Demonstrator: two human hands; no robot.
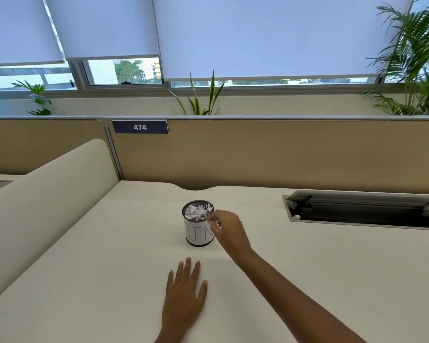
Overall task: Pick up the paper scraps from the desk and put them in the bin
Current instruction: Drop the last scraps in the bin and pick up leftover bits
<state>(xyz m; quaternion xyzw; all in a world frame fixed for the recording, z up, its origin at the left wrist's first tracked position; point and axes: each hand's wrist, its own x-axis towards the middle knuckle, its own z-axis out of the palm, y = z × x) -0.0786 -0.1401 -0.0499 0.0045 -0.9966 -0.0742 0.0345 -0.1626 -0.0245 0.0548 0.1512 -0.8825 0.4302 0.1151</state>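
Black mesh with BIN lettered across its white wrap: that is the bin [199, 233], and the right hand [227, 227] is right at its rim, thumb and fingertips drawn together on what looks like a small white scrap [212, 218]. The pinch sits over the near right edge of the rim, so the scrap is at the mouth and, as far as the view shows, not yet inside. Just beyond the pinch and a touch to its left, crumpled paper [196, 212] is heaped to the top of the bin. That likely explains the high fingertip hold, since the piece has to be set onto the heap rather than dropped deep. Well back from the pinch, toward the person, the left hand [185, 290] lies flat on the cream desk [84, 280], fingers straight and slightly spread, holding nothing. It looks like a brace while the other arm reaches. Far to the right of the pinch a cable hatch [364, 211] stands open. With the bin this full, the job reads as well along.
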